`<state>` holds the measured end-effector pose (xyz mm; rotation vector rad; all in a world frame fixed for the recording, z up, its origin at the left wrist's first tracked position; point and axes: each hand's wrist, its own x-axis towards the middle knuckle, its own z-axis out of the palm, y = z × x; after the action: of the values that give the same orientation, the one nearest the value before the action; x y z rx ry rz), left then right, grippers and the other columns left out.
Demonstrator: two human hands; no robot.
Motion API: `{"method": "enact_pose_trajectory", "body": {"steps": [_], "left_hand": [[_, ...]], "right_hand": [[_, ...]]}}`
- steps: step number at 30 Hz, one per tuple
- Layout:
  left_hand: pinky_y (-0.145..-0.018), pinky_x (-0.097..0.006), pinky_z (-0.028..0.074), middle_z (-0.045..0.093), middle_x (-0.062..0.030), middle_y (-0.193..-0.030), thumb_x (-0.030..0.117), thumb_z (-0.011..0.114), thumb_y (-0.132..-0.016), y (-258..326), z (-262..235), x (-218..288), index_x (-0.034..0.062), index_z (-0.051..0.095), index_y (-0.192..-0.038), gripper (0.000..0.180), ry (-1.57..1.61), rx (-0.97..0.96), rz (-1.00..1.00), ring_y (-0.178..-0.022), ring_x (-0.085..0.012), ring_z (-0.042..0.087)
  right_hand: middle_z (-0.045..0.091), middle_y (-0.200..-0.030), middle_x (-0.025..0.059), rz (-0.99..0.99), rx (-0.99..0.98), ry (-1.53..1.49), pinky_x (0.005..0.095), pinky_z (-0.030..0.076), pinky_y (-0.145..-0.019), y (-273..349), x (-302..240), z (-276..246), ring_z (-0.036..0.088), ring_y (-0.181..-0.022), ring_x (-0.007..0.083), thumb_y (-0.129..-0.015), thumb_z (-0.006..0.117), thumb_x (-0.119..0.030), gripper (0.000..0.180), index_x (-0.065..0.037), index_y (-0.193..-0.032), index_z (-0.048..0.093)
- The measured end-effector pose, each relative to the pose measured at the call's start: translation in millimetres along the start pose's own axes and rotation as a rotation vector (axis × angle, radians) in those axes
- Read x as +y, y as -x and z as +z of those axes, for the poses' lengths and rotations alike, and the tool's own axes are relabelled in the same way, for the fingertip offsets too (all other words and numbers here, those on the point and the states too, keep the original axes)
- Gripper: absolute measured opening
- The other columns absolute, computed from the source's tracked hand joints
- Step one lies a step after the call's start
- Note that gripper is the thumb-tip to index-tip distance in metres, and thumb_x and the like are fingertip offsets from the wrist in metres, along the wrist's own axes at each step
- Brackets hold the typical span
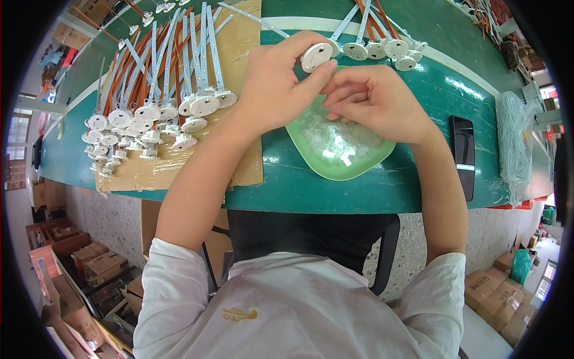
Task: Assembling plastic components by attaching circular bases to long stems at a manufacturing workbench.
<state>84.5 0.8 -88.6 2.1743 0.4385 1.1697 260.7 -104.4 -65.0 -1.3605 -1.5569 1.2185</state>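
Note:
My left hand (272,87) is closed on a white round lamp base (317,57), its thumb and fingers at the disc's edge. A light-blue LED strip (254,19) runs up and left from behind that hand; whether it joins the held base is hidden. Close by on the right, my right hand (379,99) hangs over a light-green bowl (308,157) with its fingers curled together. What those fingers hold, if anything, cannot be made out. Small clear plastic pieces (335,140) fill the bowl.
Left, a pile of LED strips with white round bases (143,113) lies on a cardboard sheet (239,170). More such lamp pieces (394,48) lie beyond my hands. A black phone (462,149) and a clear plastic bag (515,143) are right on the green table (359,197).

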Motion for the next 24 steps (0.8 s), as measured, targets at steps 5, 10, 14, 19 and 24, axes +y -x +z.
{"method": "enact_pose_trajectory", "body": {"steps": [5, 10, 14, 19, 24], "left_hand": [[-0.064, -0.030, 0.054, 0.071, -0.0088, -0.082, 0.017, 0.073, -0.086, -1.3, -1.7, 1.9, 0.0042, 0.068, -0.100, 0.020, 0.006, -0.004, -0.005, -0.069, -0.0198, 0.069], [-0.066, -0.029, 0.054, 0.072, -0.0070, -0.082, 0.018, 0.078, -0.083, -2.1, -5.0, -2.0, 0.0054, 0.068, -0.101, 0.024, 0.096, 0.026, -0.040, -0.072, -0.0178, 0.071], [-0.067, -0.029, 0.055, 0.073, -0.0060, -0.080, 0.017, 0.082, -0.079, -3.7, -7.4, 5.7, 0.0068, 0.068, -0.100, 0.027, 0.109, -0.064, -0.066, -0.072, -0.0162, 0.071], [-0.067, -0.029, 0.055, 0.073, -0.0053, -0.079, 0.015, 0.084, -0.077, -2.0, -6.3, 3.3, 0.0067, 0.069, -0.097, 0.027, 0.082, -0.062, -0.072, -0.071, -0.0154, 0.071], [-0.069, -0.028, 0.055, 0.072, -0.0053, -0.081, 0.013, 0.084, -0.077, -2.7, -8.2, 3.6, 0.0053, 0.068, -0.097, 0.026, 0.091, -0.032, -0.082, -0.075, -0.0142, 0.071]], "right_hand": [[0.072, -0.095, 0.0085, -0.010, -0.021, 0.022, 0.0288, 0.059, -0.079, -1.0, 0.0, 1.5, 0.071, -0.086, 0.0145, -0.092, 0.060, 0.004, 0.020, 0.003, -0.111, 0.065], [0.069, -0.094, 0.0083, -0.136, 0.125, -0.009, 0.0279, 0.055, -0.081, -0.4, 2.3, 3.9, 0.071, -0.089, 0.0140, -0.096, 0.057, 0.006, 0.017, -0.004, -0.103, 0.045], [0.068, -0.096, 0.0091, -0.173, 0.156, 0.043, 0.0276, 0.054, -0.081, -0.2, 4.5, -1.6, 0.070, -0.091, 0.0144, -0.098, 0.053, 0.007, 0.020, -0.006, -0.104, 0.040], [0.070, -0.097, 0.0104, -0.178, 0.198, 0.015, 0.0276, 0.053, -0.082, -1.4, 3.3, 0.2, 0.071, -0.092, 0.0157, -0.098, 0.055, 0.006, 0.019, -0.006, -0.106, 0.042], [0.071, -0.098, 0.0112, -0.195, 0.190, -0.048, 0.0275, 0.053, -0.082, -1.1, 3.8, -1.0, 0.071, -0.093, 0.0159, -0.099, 0.055, 0.004, 0.018, -0.006, -0.109, 0.043]]}}
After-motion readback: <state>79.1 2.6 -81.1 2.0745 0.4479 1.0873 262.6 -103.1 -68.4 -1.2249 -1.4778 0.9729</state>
